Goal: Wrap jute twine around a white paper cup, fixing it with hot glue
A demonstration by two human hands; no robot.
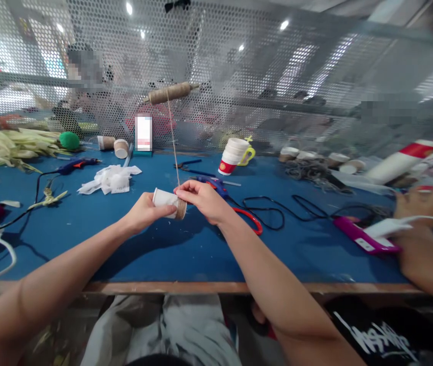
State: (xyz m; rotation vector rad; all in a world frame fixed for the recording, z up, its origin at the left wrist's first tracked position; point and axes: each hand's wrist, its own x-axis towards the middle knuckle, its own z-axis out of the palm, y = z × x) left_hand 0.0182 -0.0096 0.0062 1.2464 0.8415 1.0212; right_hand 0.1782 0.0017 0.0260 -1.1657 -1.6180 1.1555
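A white paper cup (165, 198) lies tilted on its side in my left hand (144, 211), whose fingers and thumb are wrapped round it. Brown twine (181, 209) is wound in a band round one end of the cup. From there a single strand (174, 147) runs up to a spool of twine (170, 93) hung in front of the perforated screen. My right hand (200, 199) is closed at the wound end, thumb and fingertips pinching the strand where it meets the cup. Both hands are held above the blue table.
A glue gun (216, 185) and red-handled scissors (252, 221) lie behind and beside my right arm. Stacked paper cups (232, 156) stand farther back. White scraps (111, 178) and another glue gun (75, 165) are on the left. A purple power strip (365, 236) sits near a co-worker's arm (426, 244).
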